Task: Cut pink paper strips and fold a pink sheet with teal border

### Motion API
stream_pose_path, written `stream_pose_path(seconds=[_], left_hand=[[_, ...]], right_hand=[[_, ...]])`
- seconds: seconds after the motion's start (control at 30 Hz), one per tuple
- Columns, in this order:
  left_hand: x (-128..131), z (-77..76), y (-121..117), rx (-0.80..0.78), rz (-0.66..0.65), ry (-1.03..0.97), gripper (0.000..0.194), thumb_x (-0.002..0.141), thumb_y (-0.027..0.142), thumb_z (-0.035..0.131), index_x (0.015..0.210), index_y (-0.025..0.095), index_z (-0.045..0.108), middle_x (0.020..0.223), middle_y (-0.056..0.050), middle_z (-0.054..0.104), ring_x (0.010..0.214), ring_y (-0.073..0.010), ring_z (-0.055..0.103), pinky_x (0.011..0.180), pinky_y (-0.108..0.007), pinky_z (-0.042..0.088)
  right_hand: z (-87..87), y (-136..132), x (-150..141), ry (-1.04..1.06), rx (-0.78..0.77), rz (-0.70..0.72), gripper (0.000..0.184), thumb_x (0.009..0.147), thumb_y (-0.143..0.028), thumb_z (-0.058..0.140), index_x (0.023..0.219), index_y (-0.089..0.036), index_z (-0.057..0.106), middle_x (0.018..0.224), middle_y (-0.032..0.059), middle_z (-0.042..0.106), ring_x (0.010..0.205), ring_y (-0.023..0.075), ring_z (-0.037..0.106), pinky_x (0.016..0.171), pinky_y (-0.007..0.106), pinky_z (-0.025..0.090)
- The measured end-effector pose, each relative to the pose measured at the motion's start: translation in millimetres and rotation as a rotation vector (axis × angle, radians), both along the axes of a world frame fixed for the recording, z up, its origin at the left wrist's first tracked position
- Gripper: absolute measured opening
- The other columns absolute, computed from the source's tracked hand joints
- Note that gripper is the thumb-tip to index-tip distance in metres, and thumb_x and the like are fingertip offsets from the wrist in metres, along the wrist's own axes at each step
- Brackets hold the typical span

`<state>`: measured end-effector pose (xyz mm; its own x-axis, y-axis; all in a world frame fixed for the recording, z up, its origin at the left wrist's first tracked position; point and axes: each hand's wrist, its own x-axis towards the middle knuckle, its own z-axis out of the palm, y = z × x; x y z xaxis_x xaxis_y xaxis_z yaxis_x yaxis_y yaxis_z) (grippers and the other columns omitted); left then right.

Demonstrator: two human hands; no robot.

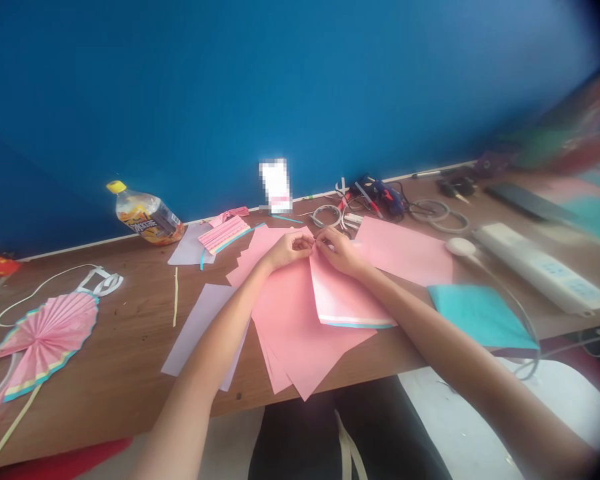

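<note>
- Bare forearms (195, 373) are slanting up on either side of dark clothing (300, 440), crossing the front edge of the brown tabletop (135, 340).
- Loose pink sheets (290, 340) are lying overlapped between the forearms, one corner pointing at the front edge.
- On top of them, right of their middle, a striped pink sheet (347, 293) is resting with its white-and-blue border facing the person. From the fingertips at its far left corner, it is spreading toward the person and to the right. The right forearm is covering part of it, so I cannot tell its long axis.
- Pressed thumb to finger, the left hand (290, 251) is gripping that corner from just outside; the right hand (339, 252) is pinching the same spot while lying over the sheet, making it the nearer to the sheet's main part. Fingertips of both are meeting there.
- Well left, a pleated fan (55, 340) is lying flat, and lavender paper (200, 327) is sitting beside the left forearm. To the right, teal paper (480, 317) and a white power strip (545, 267) are lying apart from the hands.
- Beyond the hands, a pleated pink piece (225, 233), coiled cable (440, 215) and a blue tool (391, 200) are crowding the far side.
- Farthest, a yellow-capped bottle (150, 217) and a pixelated white object (276, 185) are standing before the blue wall (300, 93).
</note>
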<state>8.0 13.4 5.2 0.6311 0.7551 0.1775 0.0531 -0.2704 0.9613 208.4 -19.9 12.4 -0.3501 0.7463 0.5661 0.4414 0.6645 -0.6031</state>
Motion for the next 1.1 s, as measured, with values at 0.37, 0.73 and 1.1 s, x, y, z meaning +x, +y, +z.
stream_pose_path(seconds=[0.37,0.73,1.1], left_hand=[[4.5,-4.5,1.6,0.05,0.019,0.028,0.036,0.077,0.046,0.067,0.091,0.012,0.067,0.088,-0.006,0.065,0.083,-0.0156,0.059,0.08,-0.029,0.043],[4.8,-6.3,3.3,0.058,0.03,0.046,0.036,0.077,0.047,0.066,0.085,0.013,0.067,0.085,-0.005,0.064,0.079,-0.015,0.056,0.076,-0.028,0.042],[4.8,-3.6,1.0,0.058,0.019,0.064,0.034,0.077,0.047,0.065,0.082,0.013,0.064,0.081,-0.004,0.062,0.075,-0.0135,0.054,0.073,-0.027,0.041]], right_hand=[[1.3,-0.8,-0.5,-0.04,0.025,0.018,0.012,0.091,-0.018,0.043,0.082,-0.021,0.051,0.09,0.0074,0.058,0.086,0.0197,0.055,0.08,0.035,0.044],[5.3,-4.6,-2.3,-0.083,0.056,0.033,0.01,0.088,-0.017,0.043,0.083,-0.021,0.049,0.09,0.0074,0.057,0.085,0.0198,0.055,0.078,0.035,0.045],[0.6,-2.3,0.0,-0.082,0.047,0.011,0.008,0.08,-0.013,0.047,0.079,-0.021,0.049,0.09,0.0062,0.057,0.082,0.0186,0.055,0.074,0.032,0.044]])
